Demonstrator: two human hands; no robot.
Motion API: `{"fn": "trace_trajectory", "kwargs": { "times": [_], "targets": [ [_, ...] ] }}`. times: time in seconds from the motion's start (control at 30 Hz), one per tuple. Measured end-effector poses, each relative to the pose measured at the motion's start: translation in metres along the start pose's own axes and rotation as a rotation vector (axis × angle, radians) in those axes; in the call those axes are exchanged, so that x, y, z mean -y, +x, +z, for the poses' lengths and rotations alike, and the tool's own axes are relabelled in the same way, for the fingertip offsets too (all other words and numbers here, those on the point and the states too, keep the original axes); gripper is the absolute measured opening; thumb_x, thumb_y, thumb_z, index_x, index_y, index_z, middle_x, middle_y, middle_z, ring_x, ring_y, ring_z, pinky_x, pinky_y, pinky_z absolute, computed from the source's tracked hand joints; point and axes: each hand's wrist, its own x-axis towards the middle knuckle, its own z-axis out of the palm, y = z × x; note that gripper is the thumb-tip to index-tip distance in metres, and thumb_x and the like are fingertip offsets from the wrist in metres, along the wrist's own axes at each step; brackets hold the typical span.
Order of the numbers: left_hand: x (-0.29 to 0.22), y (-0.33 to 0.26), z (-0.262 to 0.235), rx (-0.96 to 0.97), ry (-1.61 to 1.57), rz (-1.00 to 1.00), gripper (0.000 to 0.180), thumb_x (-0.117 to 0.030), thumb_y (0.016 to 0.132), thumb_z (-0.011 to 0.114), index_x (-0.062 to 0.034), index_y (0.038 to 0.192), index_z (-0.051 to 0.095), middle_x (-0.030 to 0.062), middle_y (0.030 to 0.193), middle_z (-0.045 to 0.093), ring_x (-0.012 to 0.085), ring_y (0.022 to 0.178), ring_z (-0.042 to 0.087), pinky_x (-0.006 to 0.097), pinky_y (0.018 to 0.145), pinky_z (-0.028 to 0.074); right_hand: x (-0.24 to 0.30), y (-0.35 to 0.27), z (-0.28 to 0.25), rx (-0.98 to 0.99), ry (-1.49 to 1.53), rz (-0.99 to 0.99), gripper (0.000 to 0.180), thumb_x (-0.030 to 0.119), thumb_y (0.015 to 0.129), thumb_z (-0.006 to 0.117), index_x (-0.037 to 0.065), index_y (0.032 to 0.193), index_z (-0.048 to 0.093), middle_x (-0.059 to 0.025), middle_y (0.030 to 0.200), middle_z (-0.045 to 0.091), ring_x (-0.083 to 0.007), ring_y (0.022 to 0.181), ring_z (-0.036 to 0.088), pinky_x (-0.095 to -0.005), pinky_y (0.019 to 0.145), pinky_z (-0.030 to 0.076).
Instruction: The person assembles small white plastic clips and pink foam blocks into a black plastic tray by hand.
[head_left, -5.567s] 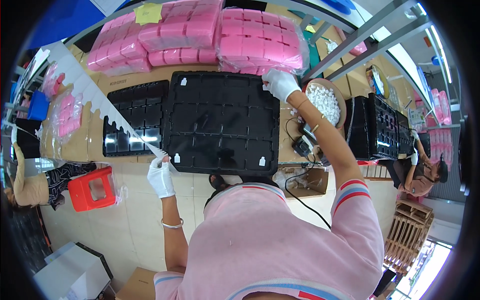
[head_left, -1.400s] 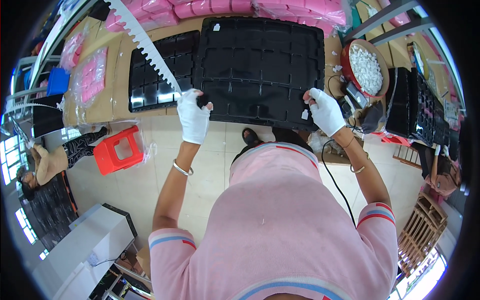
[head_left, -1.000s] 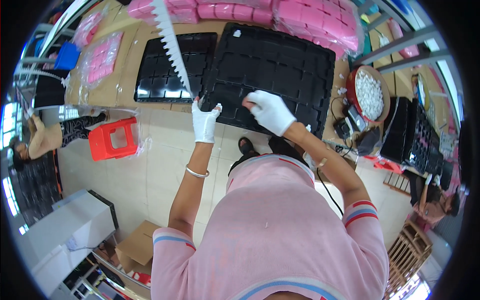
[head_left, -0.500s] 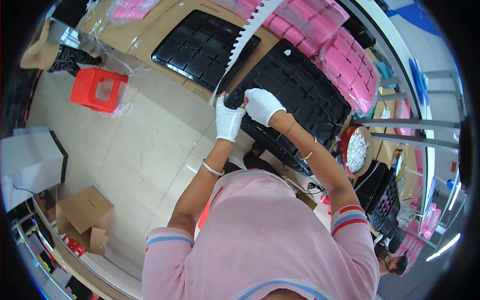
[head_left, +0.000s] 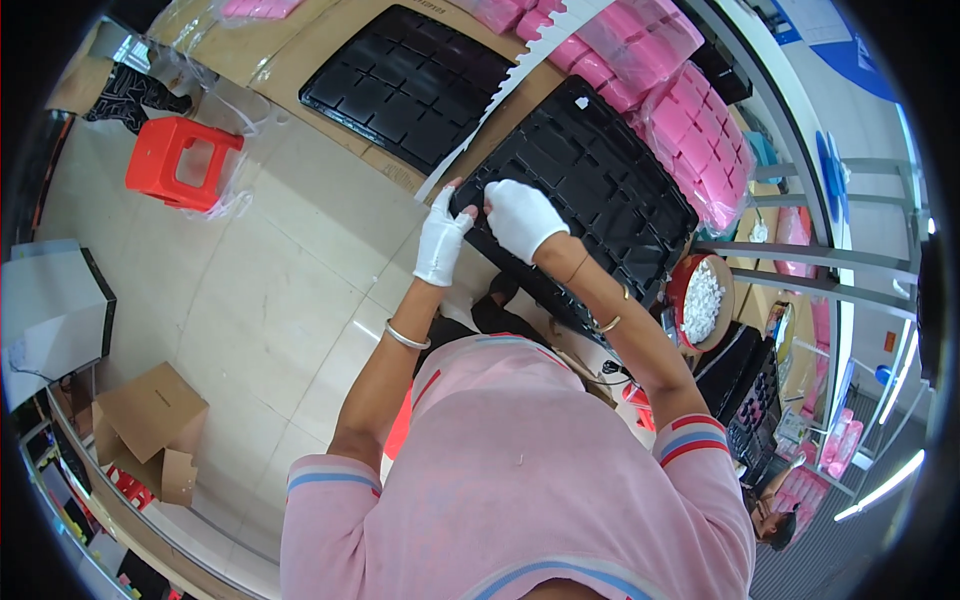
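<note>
My left hand [head_left: 442, 240], in a white glove with bare fingertips, is at the left corner of a black compartment tray [head_left: 590, 190]. Its thumb and fingers lie on either side of that corner. Close beside it, my gloved right hand [head_left: 523, 220] is bent over the tray's near edge with thumb and fingers pinched together. What that pinch holds, if anything, is too small to make out. A long white strip with a toothed edge [head_left: 497, 98] runs from beside my left fingertips toward the far side, passing between this tray and a second black tray [head_left: 410, 85].
Pink packs in clear film [head_left: 700, 140] line the far right side. A red bowl of small white pieces [head_left: 703, 305] stands right of the tray. On the floor at left are a red stool [head_left: 160, 160] and an open cardboard box [head_left: 150, 420]. Another person [head_left: 775, 520] is at lower right.
My hands have drawn slightly apart at the tray's corner, and my left thumb now shows separately. The whole view has shifted a little.
</note>
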Motion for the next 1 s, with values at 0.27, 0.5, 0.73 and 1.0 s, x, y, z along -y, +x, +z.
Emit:
{"fn": "trace_trajectory", "kwargs": {
  "times": [0.27,0.5,0.73,1.0],
  "targets": [
    [0.007,0.006,0.002,-0.038,0.133,0.015,0.054,-0.018,0.091,0.071,-0.0046,0.141,0.054,0.0176,0.134,0.062,0.0297,0.122,0.059,0.034,0.106,0.043,-0.040,-0.009,-0.029,0.050,1.018,0.174,0.005,0.000,0.092,0.053,0.001,0.094,0.058,-0.0111,0.098,0.069,-0.0103,0.077,0.058,-0.0264,0.073,0.050],
    [0.006,0.010,0.026,-0.242,0.308,0.071,0.057,-0.024,0.087,0.077,-0.0030,0.136,0.056,0.0190,0.131,0.063,0.0332,0.122,0.059,0.038,0.105,0.045,-0.130,0.029,-0.064,-0.245,1.093,0.281,0.017,0.000,0.091,0.059,0.000,0.105,0.069,-0.0069,0.089,0.070,-0.0109,0.072,0.060,-0.0261,0.070,0.051],
    [0.005,0.009,0.034,-0.287,0.337,0.157,0.048,-0.017,0.087,0.077,-0.0038,0.129,0.058,0.0158,0.122,0.064,0.0297,0.114,0.062,0.037,0.101,0.047,-0.181,0.075,-0.076,-0.470,0.348,0.364,0.017,0.014,0.086,0.069,0.003,0.096,0.077,-0.0120,0.078,0.073,-0.0203,0.073,0.071,-0.0312,0.070,0.054],
    [0.020,0.014,0.033,-0.269,0.286,0.211,0.048,-0.016,0.089,0.076,-0.0043,0.131,0.057,0.0135,0.123,0.063,0.0262,0.113,0.062,0.035,0.101,0.048,-0.187,0.089,-0.066,-0.431,-0.042,0.300,0.017,0.017,0.091,0.062,0.006,0.095,0.074,-0.0205,0.093,0.072,-0.0399,0.089,0.069,-0.0475,0.080,0.055]
  ]
}}
